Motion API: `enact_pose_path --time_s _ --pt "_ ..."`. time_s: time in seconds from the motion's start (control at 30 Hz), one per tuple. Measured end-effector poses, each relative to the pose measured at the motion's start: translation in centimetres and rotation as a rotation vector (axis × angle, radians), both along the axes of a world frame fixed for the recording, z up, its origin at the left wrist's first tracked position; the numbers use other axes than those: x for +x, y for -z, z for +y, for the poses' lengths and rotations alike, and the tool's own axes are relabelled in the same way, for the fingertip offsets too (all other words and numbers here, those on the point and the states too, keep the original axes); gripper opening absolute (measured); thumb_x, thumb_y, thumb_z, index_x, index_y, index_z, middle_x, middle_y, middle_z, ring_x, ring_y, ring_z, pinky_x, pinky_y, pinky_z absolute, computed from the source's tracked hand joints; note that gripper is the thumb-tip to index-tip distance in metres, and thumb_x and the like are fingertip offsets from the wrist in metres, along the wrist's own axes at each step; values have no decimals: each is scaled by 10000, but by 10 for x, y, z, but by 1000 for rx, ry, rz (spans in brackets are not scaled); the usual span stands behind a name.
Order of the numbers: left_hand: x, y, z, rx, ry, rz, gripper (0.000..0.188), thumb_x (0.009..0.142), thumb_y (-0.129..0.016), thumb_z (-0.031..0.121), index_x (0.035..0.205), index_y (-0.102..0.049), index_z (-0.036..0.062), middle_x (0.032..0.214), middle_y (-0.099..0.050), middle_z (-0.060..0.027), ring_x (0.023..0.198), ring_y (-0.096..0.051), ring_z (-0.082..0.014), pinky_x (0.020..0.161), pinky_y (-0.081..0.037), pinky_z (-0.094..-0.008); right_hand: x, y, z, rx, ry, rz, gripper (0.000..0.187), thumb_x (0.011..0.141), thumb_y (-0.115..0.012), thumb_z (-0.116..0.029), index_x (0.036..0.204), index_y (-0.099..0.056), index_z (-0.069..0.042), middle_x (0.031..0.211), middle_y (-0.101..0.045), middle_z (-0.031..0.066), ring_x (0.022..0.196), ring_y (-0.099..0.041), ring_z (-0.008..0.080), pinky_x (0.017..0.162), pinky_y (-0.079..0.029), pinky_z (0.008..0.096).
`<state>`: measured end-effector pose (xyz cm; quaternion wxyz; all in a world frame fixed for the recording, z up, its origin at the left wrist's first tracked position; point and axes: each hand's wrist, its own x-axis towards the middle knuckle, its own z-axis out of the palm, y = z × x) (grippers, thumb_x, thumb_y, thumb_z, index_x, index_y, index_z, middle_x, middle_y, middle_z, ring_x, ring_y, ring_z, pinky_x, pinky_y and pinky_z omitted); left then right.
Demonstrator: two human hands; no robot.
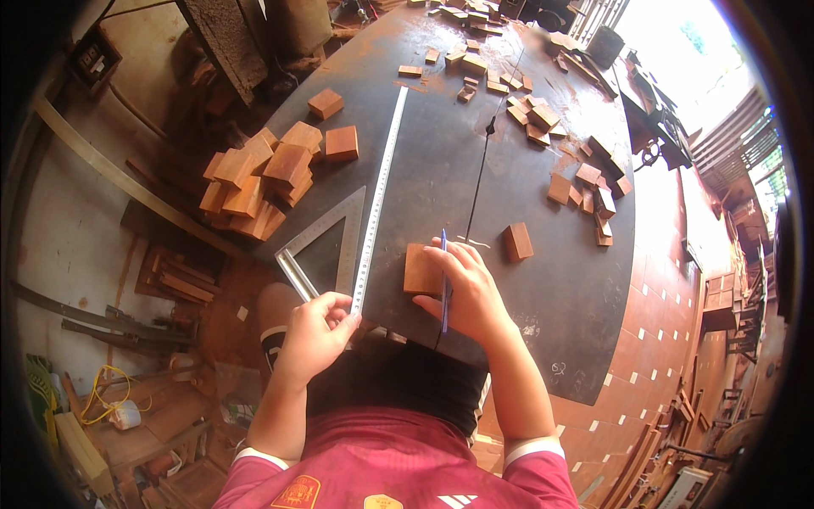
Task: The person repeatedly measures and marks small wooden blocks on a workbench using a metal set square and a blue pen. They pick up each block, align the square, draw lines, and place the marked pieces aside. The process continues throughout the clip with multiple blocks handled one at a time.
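My left hand is at the table's near edge, thumb and fingers pinched on the lower end of a long white steel ruler. The ruler lies on the dark tabletop and points away from me. Just left of it rests a metal triangle square with a thick edge. My right hand has its fingers and thumb around a reddish-brown wooden block on the table. A blue pen is tucked in the same hand, lying across the block's right side. The block's right part is hidden by the hand.
A pile of wooden blocks sits at the table's left edge. One block stands right of my right hand. Several smaller offcuts and sawdust spread over the far and right side. A dark slot runs along the tabletop.
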<state>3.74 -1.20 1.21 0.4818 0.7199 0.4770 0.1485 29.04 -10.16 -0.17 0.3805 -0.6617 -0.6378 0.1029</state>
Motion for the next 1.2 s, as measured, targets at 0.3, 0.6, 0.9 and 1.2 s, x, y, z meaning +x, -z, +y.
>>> enact_pose_path --time_s 0.3,0.6,0.9,1.2 --pt "0 -1 -2 -43 8 -79 142 929 -728 28 1060 -711 -23 840 -702 -8 707 -586 -38 647 -496 -219 -7 2 -1 2 82 52 728 676 -939 -242 1281 -598 -25 1166 -632 189 1110 -594 387 974 -504 465" --pt "-4 4 -2 -60 -34 -244 120 939 -712 26 1051 -689 -12 836 -705 -21 736 -621 -55 670 -497 -221 -4 11 2 167 -15 641 738 708 -966 -209 1304 -581 -8 1164 -631 127 1127 -636 209 935 -552 360" --pt "-6 -2 -4 -89 -42 -320 132 935 -719 45 1053 -667 16 775 -643 10 704 -562 -39 653 -454 -209 13 6 -5 152 -488 1472 820 724 -943 -172 1417 -520 -55 1354 -574 149 1299 -558 277 1036 -517 428" --pt "-9 4 -4 -113 -37 -403 148 948 -704 2 1082 -642 19 789 -613 22 710 -542 -36 638 -442 -211 4 -5 -4 -39 -124 812 748 671 -943 -146 1327 -592 -65 1313 -608 80 1216 -613 215 979 -539 391"
